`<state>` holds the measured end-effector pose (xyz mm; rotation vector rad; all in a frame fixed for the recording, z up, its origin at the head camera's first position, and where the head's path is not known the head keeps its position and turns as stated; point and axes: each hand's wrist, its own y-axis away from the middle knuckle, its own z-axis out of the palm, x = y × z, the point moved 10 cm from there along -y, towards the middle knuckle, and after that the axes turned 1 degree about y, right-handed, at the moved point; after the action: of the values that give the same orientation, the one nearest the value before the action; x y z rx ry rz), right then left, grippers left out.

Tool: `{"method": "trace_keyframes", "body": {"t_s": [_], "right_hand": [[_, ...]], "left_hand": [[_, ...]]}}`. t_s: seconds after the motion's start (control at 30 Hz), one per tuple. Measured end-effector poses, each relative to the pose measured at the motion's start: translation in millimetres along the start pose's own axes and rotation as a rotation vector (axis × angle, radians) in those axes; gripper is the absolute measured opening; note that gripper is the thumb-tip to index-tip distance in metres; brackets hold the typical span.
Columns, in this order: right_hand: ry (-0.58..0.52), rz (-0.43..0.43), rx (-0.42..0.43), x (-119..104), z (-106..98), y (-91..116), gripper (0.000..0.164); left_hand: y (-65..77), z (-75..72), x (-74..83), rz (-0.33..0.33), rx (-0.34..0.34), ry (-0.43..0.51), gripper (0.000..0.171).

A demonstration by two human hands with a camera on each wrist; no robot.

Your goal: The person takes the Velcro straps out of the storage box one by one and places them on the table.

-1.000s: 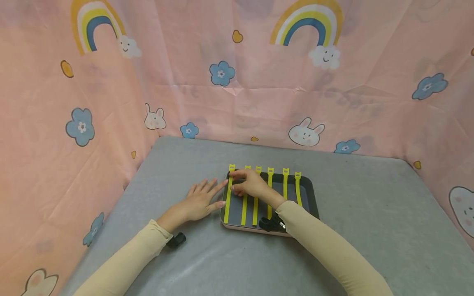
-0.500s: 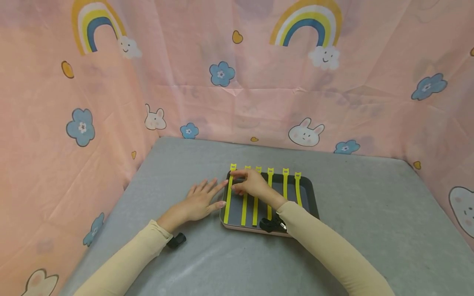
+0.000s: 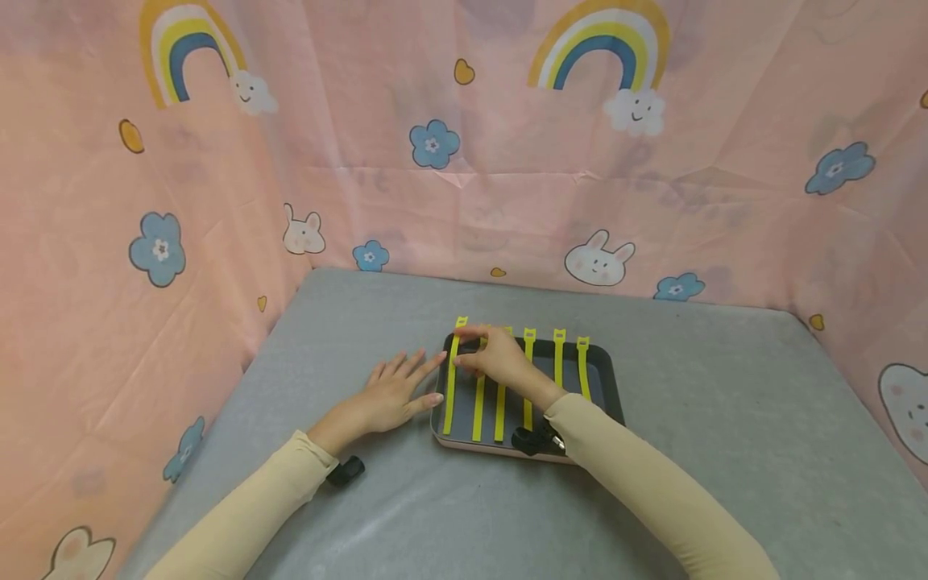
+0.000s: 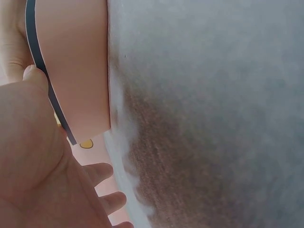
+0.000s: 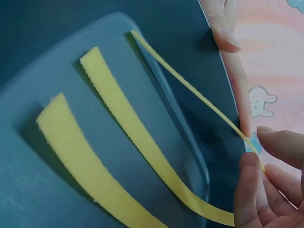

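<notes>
A dark grey tray (image 3: 605,379) with a pink rim lies on the grey table, and several yellow straps (image 3: 558,358) lie across it side by side. My right hand (image 3: 460,348) pinches the leftmost yellow strap (image 3: 449,395) near its far end and holds that end raised off the tray. In the right wrist view this strap (image 5: 190,92) runs edge-on up to my fingertips (image 5: 249,166), above two flat straps (image 5: 123,133). My left hand (image 3: 428,380) lies flat on the table, fingers straight, touching the tray's left rim (image 4: 71,61).
Pink printed cloth (image 3: 464,161) walls in the table on the left, back and right. Grey cloth (image 3: 725,419) covers the table around the tray. A small black device sits at each wrist (image 3: 344,470), (image 3: 532,439).
My right hand has lifted the far end of the leftmost strap a little, up and away from me. The left hand and the tray have stayed put.
</notes>
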<state>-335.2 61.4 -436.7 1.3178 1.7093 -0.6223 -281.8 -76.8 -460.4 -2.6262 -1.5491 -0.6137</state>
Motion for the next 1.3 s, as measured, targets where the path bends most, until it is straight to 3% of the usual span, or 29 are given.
{"method": "trace_keyframes", "body": {"t_s": [0.47, 0.83, 1.3], "right_hand": [[-0.031, -0.103, 0.086, -15, -17, 5, 0.040], [-0.095, -0.115, 0.083, -24, -22, 12, 0.040], [-0.149, -0.108, 0.093, -26, -43, 20, 0.043]], "left_hand": [[-1.3, 0.3, -0.2, -0.013, -0.010, 0.000, 0.070], [-1.0, 0.0, -0.3, -0.008, -0.006, -0.002, 0.070], [0.5, -2.6, 3.2, 0.003, 0.002, 0.018, 0.069]]}}
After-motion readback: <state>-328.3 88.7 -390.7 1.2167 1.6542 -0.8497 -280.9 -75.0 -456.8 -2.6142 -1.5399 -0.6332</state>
